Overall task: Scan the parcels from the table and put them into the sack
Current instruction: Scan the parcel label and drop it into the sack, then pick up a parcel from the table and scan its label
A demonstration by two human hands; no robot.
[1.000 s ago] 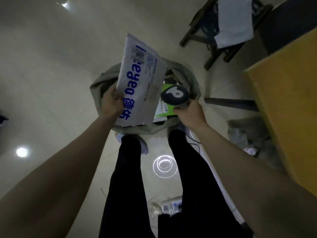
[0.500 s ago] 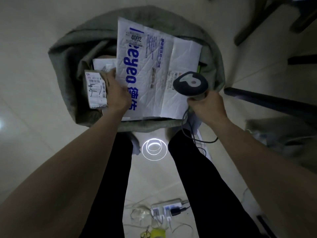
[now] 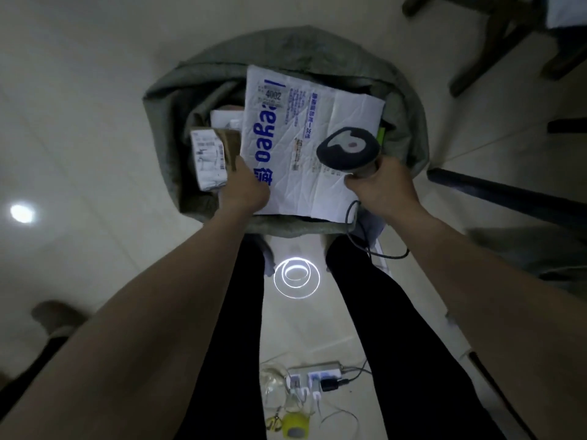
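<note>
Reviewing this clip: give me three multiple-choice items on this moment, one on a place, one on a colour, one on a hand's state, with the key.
1. Where is the white mailer?
A. on a chair
B. over the open sack
C. on the floor by the power strip

2. What colour is the mailer's large lettering?
A. red
B. blue
C. green

3. What is the right hand doing?
A. gripping the scanner
B. hanging free
C. pressing flat on the sack

Key: B, the sack's rim shows all round it; B, the big print is blue; A, the fingers curl round the scanner's handle.
</note>
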